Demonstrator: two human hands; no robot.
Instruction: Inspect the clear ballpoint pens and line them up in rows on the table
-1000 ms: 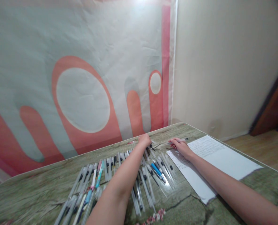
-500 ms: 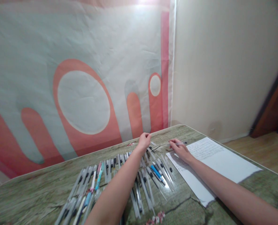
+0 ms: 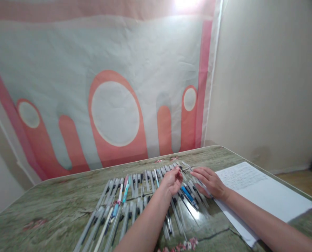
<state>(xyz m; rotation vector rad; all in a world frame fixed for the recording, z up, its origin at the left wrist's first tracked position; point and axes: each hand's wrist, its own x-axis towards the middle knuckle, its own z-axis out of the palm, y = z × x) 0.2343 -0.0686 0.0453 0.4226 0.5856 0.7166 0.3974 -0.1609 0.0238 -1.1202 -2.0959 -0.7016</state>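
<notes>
Two rows of pens, mostly clear-barrelled with dark parts, lie side by side on the table (image 3: 56, 206). My left hand (image 3: 172, 181) hovers over the right part of the rows, fingers curled together; whatever they may hold is hidden. A blue pen (image 3: 189, 195) lies just right of that wrist. My right hand (image 3: 210, 182) is closed around a slim clear pen (image 3: 200, 183) slanting under its fingers, at the right end of the rows. Beneath and beside my right forearm is a sheet of paper (image 3: 266, 199) with handwriting on its upper part.
A pink and teal pen pair (image 3: 126, 190) stands out among the clear ones on the left. Behind the table hangs a printed banner (image 3: 161, 63), with a plain wall (image 3: 261, 87) to its right. The table's far edge runs just beyond the pens.
My right hand has come left from over the paper to the pens, bringing the pen. My left hand has drawn back nearer and turned, fingers still curled. The view has swung left.
</notes>
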